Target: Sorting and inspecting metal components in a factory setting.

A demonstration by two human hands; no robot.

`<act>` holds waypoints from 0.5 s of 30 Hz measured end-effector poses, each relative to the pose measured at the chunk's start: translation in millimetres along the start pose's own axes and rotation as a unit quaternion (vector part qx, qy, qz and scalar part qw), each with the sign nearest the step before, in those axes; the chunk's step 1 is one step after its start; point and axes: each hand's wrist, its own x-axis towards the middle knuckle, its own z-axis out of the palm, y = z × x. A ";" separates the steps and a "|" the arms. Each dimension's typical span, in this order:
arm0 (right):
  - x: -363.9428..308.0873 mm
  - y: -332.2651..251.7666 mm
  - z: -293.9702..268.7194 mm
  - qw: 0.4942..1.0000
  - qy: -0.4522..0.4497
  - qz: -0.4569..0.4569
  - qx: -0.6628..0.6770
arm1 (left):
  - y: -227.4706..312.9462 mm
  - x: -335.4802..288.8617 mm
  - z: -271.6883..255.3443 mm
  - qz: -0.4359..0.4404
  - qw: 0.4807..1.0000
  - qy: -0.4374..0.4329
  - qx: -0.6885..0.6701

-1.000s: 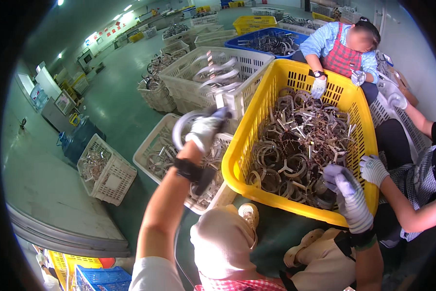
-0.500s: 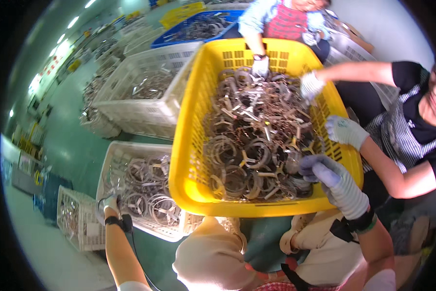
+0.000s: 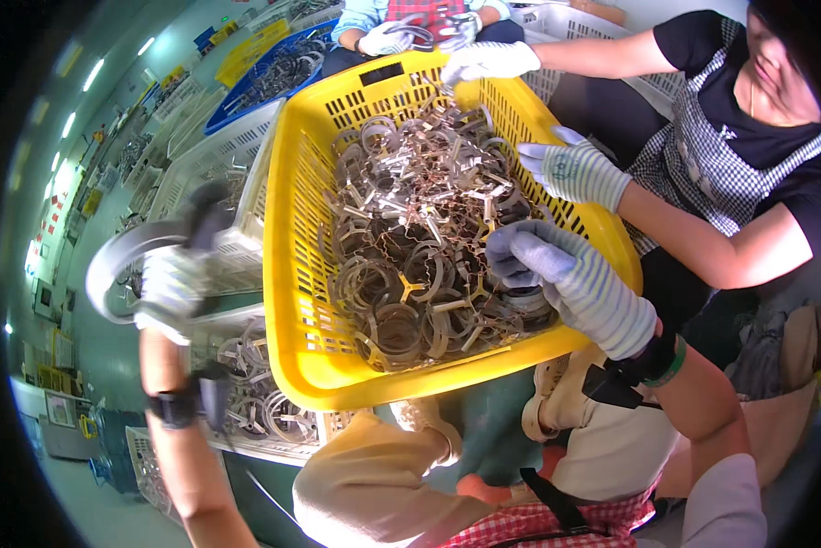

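Note:
My left hand [image 3: 171, 285], in a white glove, is raised left of the yellow basket [image 3: 293, 361] and grips a curved grey metal ring [image 3: 100, 274]. Motion blurs its fingers and a dark shape above them. My right hand [image 3: 570, 288], in a striped glove, hovers over the basket's near right corner with fingers curled and the thumb against them. Whether anything small sits in that grasp is hidden. Metal rings [image 3: 397, 329] with three-armed yellow and silver pieces [image 3: 412, 289] fill the basket, and copper-coloured strips [image 3: 447, 169] are heaped toward the far end.
On the right, a co-worker's gloved hands [image 3: 579, 173] are at the basket's side and far rim. Another person's gloved hands [image 3: 387, 38] hold rings beyond it. A white crate [image 3: 301, 449] of rings is below left; more crates and a blue bin [image 3: 237, 114] stand behind.
My left hand has risen from the lower white crate with a ring. My right hand stays curled by the basket. The far person's hand has left the heap; the view has shifted.

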 end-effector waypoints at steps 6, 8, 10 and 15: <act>4.2 3.1 -14.3 0.998 -0.022 -0.040 0.051 | 86.0 29.2 216.5 0.501 0.768 -0.079 0.393; -3.0 -2.3 -32.0 0.998 0.017 -0.050 0.036 | 173.1 26.5 199.1 0.099 0.924 -0.369 0.011; -10.6 -7.5 -36.7 0.997 0.041 -0.054 0.033 | 165.0 19.0 225.8 0.017 0.926 -0.374 0.036; -19.8 -11.1 -44.9 0.997 0.038 -0.059 0.022 | 132.8 13.5 304.9 0.038 0.899 -0.414 0.139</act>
